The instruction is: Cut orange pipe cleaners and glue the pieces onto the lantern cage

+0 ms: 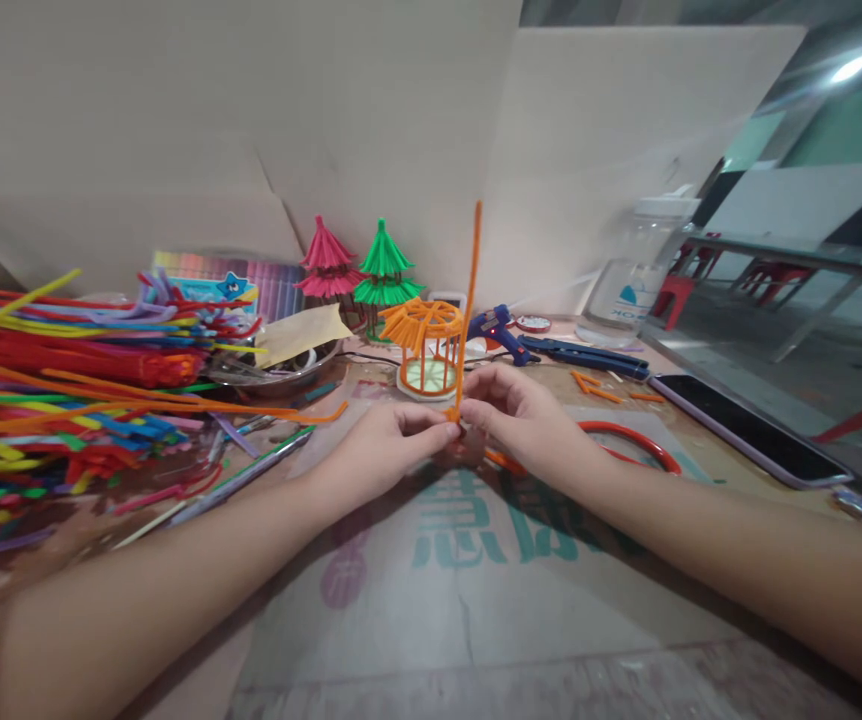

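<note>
Between the fingertips of both hands stands an orange pipe cleaner [473, 290], its long end pointing straight up. My left hand [412, 435] pinches its lower, bent part from the left. From the right, my right hand [510, 405] closes thumb and fingers on the same piece. Just behind my hands is a small orange pavilion [423, 345] made of pipe cleaners, with a partly covered roof, thin posts and a pale round base. Red-handled pliers or a similar tool [637, 440] lie partly hidden behind my right wrist.
Bundles of coloured pipe cleaners [71, 400] cover the left side. Pink [326, 262] and green [384, 265] pagodas stand at the back. A blue glue gun [502, 330], blue cutter [588, 355], phone [750, 430] and clear bottle [630, 270] are on the right.
</note>
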The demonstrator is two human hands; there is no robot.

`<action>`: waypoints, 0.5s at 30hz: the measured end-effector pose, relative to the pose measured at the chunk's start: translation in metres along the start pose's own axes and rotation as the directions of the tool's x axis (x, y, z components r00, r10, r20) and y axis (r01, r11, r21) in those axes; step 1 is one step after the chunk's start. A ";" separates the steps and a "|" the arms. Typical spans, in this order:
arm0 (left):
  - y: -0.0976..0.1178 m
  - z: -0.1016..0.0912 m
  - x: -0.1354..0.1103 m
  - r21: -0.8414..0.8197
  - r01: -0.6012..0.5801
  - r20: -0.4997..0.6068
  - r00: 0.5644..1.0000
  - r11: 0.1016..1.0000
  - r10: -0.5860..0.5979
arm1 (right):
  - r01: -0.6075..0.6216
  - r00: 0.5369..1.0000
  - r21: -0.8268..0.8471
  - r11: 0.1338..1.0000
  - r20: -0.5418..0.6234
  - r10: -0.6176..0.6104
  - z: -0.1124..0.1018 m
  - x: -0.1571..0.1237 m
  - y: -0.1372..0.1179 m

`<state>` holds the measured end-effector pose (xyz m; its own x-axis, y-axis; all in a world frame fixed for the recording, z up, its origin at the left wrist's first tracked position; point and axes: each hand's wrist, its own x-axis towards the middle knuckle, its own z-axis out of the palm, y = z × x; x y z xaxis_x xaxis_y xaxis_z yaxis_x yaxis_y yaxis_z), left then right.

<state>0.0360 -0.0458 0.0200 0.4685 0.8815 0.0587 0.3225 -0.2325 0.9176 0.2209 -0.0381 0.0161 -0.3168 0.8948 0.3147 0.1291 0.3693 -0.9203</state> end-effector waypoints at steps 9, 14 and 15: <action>0.006 -0.001 -0.001 0.026 0.054 -0.034 0.998 0.998 -0.053 | 0.278 0.961 -0.682 0.677 0.188 -0.205 -0.008 -0.014 -0.003; 0.002 0.001 -0.001 0.029 0.015 0.021 1.000 0.999 -0.015 | 0.408 0.912 -0.682 0.607 0.270 -0.310 -0.004 -0.015 0.004; 0.001 0.001 -0.001 0.026 0.016 0.018 1.000 1.000 -0.016 | 0.428 0.902 -0.676 0.599 0.287 -0.322 -0.004 -0.015 0.004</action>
<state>0.0368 -0.0471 0.0209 0.4779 0.8777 0.0365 0.3509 -0.2289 0.9080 0.2299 -0.0487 0.0086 -0.5966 0.6167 0.5135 0.5770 0.7744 -0.2596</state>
